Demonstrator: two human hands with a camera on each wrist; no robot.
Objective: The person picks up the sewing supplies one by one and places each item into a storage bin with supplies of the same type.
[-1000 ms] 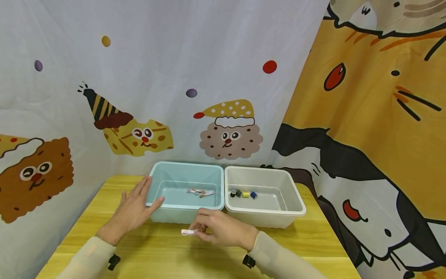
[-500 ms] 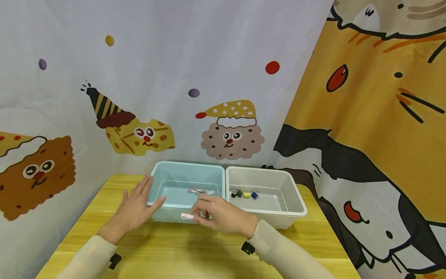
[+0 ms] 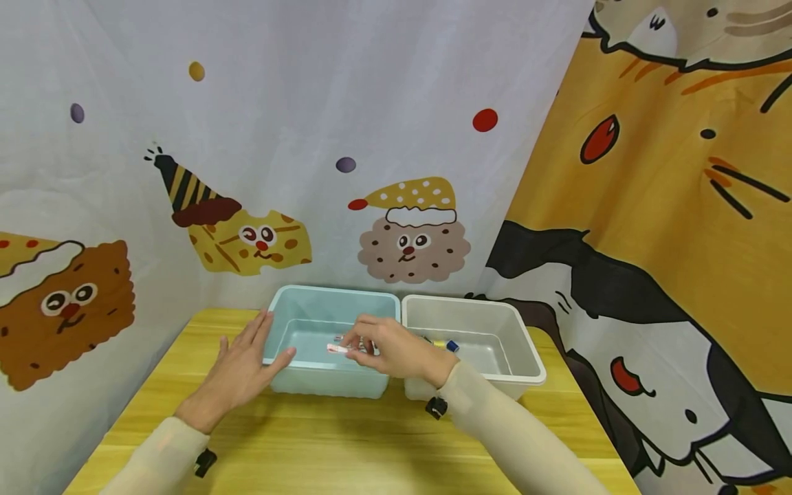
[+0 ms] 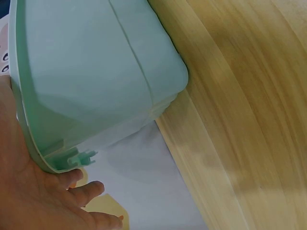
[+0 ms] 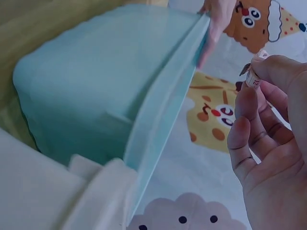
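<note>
My right hand (image 3: 392, 347) pinches a small folded measuring tape (image 3: 337, 348), white and pink with printed marks, between thumb and fingertips. In the head view it overlaps the inside of the light blue bin (image 3: 328, 382); the right wrist view shows the tape (image 5: 253, 79) above the bin's rim. Fingers spread, my left hand (image 3: 232, 375) rests against the bin's left rim. The left wrist view has its fingers (image 4: 86, 192) beside the bin's outer corner. Small items on the blue bin's floor are mostly hidden behind my right hand.
A white bin (image 3: 526, 377) stands directly right of the blue one. Inside it lie thread spools, among them a yellow spool (image 3: 440, 343) and a blue spool (image 3: 452, 346); my right hand hides others. Both bins stand on a wooden table (image 3: 297, 440) before a printed curtain (image 3: 278, 103).
My right hand has risen from in front of the blue bin and moved forward over it, carrying the measuring tape. The left hand has stayed at the rim.
</note>
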